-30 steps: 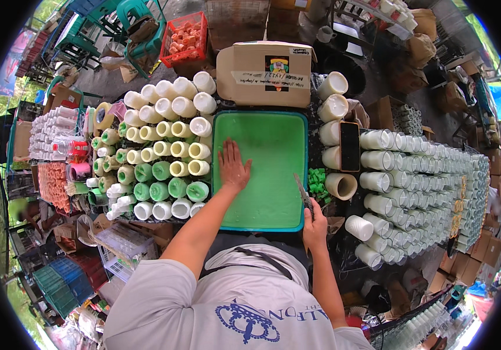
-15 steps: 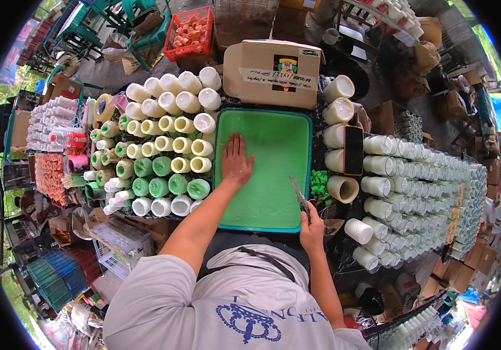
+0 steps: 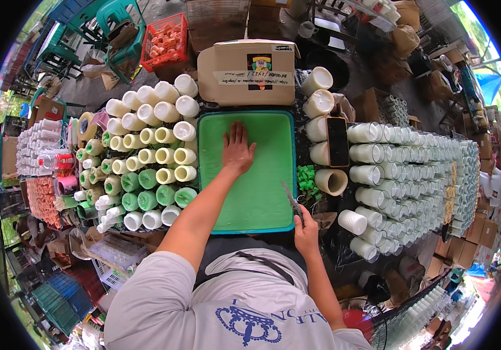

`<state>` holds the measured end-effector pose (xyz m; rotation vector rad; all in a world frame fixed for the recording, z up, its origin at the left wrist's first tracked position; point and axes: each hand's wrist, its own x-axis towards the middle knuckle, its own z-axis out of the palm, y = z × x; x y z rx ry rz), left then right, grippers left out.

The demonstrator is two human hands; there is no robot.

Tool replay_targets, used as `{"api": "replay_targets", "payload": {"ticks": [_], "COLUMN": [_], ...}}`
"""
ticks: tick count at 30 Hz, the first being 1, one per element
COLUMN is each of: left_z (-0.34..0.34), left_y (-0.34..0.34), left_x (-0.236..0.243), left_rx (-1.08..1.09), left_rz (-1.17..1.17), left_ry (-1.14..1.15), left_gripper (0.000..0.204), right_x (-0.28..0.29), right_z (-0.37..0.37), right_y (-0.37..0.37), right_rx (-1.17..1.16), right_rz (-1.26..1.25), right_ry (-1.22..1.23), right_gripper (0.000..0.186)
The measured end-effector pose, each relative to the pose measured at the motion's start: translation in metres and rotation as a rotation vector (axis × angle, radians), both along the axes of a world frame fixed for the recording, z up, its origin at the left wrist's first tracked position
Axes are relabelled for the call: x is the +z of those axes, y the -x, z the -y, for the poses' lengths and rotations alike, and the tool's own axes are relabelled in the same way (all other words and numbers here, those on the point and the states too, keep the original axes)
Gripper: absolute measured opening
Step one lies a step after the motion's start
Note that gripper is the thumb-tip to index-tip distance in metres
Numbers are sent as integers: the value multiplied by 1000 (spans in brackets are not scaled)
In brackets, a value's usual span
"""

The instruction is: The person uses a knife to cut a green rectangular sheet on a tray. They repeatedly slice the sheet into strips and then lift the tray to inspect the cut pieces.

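My left hand (image 3: 238,153) lies palm down on the smooth green layer (image 3: 247,207) that fills a shallow tray with a teal rim (image 3: 292,146), its fingers stretched toward the far side. My right hand (image 3: 306,228) is closed round the handle of a knife (image 3: 293,200), whose pale blade points up and left over the lower right part of the green layer. Small green pieces (image 3: 307,179) lie just right of the tray.
Rows of white, cream and green wax cylinders (image 3: 148,163) stand left; many clear glasses with white fill (image 3: 367,174) right, near a phone (image 3: 337,142). A cardboard box (image 3: 215,87) lies beyond the tray. An orange crate (image 3: 163,46) is behind; people (image 3: 487,175) are at the right edge.
My left hand has moved toward the tray's far side and to the right relative to it, still flat. The knife in my right hand sits slightly lower. The whole view has shifted slightly.
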<state>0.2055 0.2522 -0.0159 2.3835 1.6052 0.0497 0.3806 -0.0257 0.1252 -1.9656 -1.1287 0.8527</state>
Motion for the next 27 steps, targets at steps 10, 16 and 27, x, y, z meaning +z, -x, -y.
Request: {"api": "replay_targets", "payload": {"ticks": [10, 16, 27], "left_z": [-1, 2, -4], "left_y": [-39, -49, -82], "left_x": [-8, -5, 1], "left_rx": [-95, -314, -337], "left_rz": [84, 117, 129], "left_ry": [-64, -27, -21], "left_gripper": [78, 77, 75], "right_x": [0, -3, -1], "right_z": [20, 27, 38], "right_y": [-1, 1, 1], "right_rx": [-32, -42, -100], "right_rz": [14, 36, -12], "right_ry": [21, 2, 76], "right_gripper": [36, 35, 34]}}
